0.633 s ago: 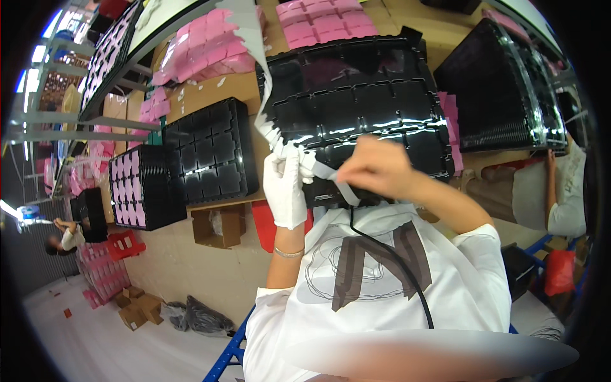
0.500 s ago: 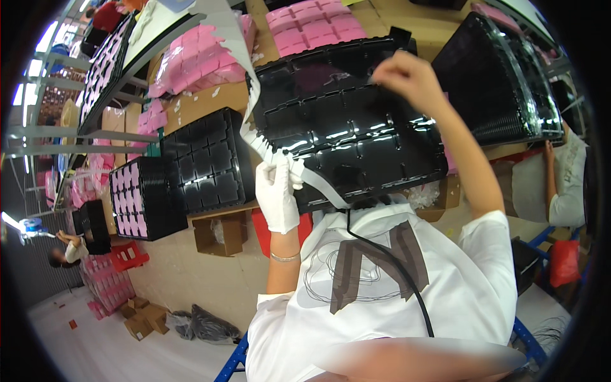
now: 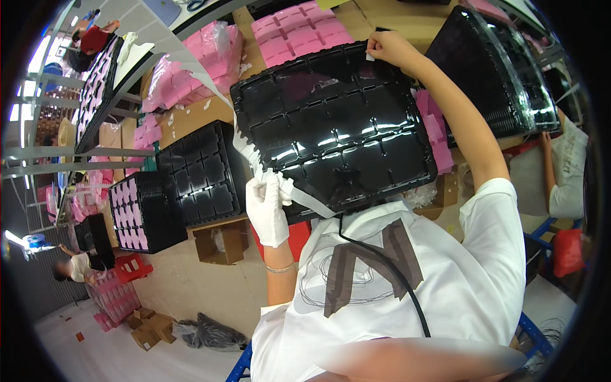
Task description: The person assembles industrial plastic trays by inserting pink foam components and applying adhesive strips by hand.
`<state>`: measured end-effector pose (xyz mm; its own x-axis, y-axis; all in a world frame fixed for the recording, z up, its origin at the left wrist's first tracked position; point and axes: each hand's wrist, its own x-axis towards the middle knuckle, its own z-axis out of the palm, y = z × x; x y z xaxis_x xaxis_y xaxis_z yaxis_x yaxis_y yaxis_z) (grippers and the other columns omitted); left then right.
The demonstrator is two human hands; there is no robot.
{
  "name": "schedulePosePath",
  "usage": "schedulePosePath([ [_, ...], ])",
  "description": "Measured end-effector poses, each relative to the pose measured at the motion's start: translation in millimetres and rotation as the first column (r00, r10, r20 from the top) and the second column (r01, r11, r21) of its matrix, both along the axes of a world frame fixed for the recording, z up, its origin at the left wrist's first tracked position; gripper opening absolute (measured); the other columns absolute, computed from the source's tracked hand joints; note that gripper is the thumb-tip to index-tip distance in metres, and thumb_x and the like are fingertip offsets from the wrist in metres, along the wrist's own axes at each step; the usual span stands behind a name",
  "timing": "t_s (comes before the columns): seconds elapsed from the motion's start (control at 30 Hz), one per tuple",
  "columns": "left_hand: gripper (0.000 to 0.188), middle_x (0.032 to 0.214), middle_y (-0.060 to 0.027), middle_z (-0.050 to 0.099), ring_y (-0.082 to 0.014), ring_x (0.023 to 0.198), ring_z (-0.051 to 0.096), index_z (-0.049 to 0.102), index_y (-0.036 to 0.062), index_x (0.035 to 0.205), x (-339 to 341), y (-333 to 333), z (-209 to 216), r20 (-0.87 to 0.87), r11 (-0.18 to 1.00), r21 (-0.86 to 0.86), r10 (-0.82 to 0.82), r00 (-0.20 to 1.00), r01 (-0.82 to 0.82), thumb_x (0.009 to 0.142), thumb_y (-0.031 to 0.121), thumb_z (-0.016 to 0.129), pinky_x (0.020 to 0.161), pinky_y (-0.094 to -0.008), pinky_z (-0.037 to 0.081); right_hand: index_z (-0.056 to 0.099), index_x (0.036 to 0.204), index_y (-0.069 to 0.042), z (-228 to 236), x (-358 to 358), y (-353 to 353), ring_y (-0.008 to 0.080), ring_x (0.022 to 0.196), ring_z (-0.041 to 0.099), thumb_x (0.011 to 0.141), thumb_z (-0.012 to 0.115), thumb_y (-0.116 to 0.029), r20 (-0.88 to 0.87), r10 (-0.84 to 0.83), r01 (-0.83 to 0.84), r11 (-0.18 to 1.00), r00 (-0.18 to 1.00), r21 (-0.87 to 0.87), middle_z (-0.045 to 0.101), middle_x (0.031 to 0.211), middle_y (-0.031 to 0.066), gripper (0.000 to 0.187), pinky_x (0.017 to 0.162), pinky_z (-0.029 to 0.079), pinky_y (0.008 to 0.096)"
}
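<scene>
A black plastic tray (image 3: 337,118) with moulded compartments lies in front of me. My left hand (image 3: 266,210), in a white glove, is closed on a long white paper strip (image 3: 310,201) near the tray's left near corner. The strip looks like label backing; one part runs up to the far left and the other trails over the tray's near edge. My bare right hand (image 3: 396,51) is at the tray's far right corner, fingertips pinched on a small white sticker-like piece (image 3: 370,57).
Pink compartment pieces (image 3: 299,28) lie beyond the tray, with bagged pink ones (image 3: 197,70) to the left. Black tray stacks stand at the left (image 3: 200,169) and right (image 3: 487,76). An open cardboard box (image 3: 219,242) is below the table's edge. A co-worker's arm (image 3: 548,165) shows at the far right.
My right hand has moved from above the tray to its far edge, and the white piece now shows in its fingers. My left hand keeps its hold on the strip. The view has shifted slightly.
</scene>
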<state>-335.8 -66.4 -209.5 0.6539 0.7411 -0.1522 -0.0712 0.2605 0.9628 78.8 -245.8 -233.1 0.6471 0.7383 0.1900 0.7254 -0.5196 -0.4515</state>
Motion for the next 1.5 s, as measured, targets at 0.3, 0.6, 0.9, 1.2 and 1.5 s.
schedulePosePath([
  [0.3,0.008,0.085,-0.003,0.063,-0.0058,0.065,0.059,0.059,0.0035,0.102,-2.9,0.9,-1.6,0.013,1.0,-0.017,-0.017,1.0,0.018,0.1,0.011,0.06,0.05,-0.0175,0.041,0.069,0.085,-0.005,0.0,0.6,-4.1,0.0273,0.068,0.067,0.077,0.074,-0.017,-0.036,0.001,-0.001,1.0,0.999,0.001,0.069,0.071,0.0106,0.016,0.064,0.051,0.0372],
  [0.6,0.01,0.087,-0.0034,0.064,-0.0061,0.066,0.058,0.059,0.0033,0.106,-6.9,0.2,-3.6,0.042,1.0,-0.021,-0.021,0.999,0.022,0.099,0.01,0.061,0.051,-0.0169,0.042,0.07,0.085,-0.004,0.0,-17.1,-10.0,0.0226,0.063,0.063,0.079,0.074,-0.019,-0.006,0.03,-0.03,0.999,1.0,0.033,0.065,0.066,0.0082,0.017,0.061,0.048,0.0345],
  [0.9,0.013,0.091,-0.0081,0.066,-0.0102,0.069,0.062,0.053,0.005,0.103,-4.7,-18.6,7.4,0.001,0.985,-0.049,-0.166,0.986,0.166,0.096,0.009,0.064,0.057,-0.0199,0.048,0.062,0.102,-0.005,22.3,-190.2,-28.9,0.0129,0.076,0.065,0.095,0.062,-0.019,-0.807,0.566,0.513,0.649,0.168,0.562,0.067,0.092,0.0104,0.016,0.064,0.05,0.0237],
  [1.2,0.013,0.093,-0.008,0.067,-0.0086,0.068,0.06,0.055,0.0042,0.106,14.2,-45.3,10.9,0.024,0.958,-0.15,-0.244,0.969,0.245,0.097,0.01,0.063,0.059,-0.0198,0.046,0.07,0.094,-0.002,29.5,-315.1,-7.5,0.0004,0.061,0.04,0.085,0.075,-0.006,-0.835,0.22,0.386,0.807,0.505,0.446,0.049,0.066,-0.0076,0.011,0.057,0.034,0.0196],
  [1.5,0.013,0.086,-0.0051,0.064,-0.0065,0.063,0.056,0.057,0.0065,0.101,14.0,-45.1,2.9,0.072,0.911,-0.275,-0.299,0.951,0.307,0.095,0.011,0.067,0.056,-0.0188,0.043,0.071,0.079,-0.005,63.6,-262.2,-108.0,0.0092,0.056,0.038,0.074,0.08,-0.003,-0.496,0.025,0.156,0.935,0.868,0.32,0.042,0.062,-0.0009,0.01,0.052,0.031,0.0276],
])
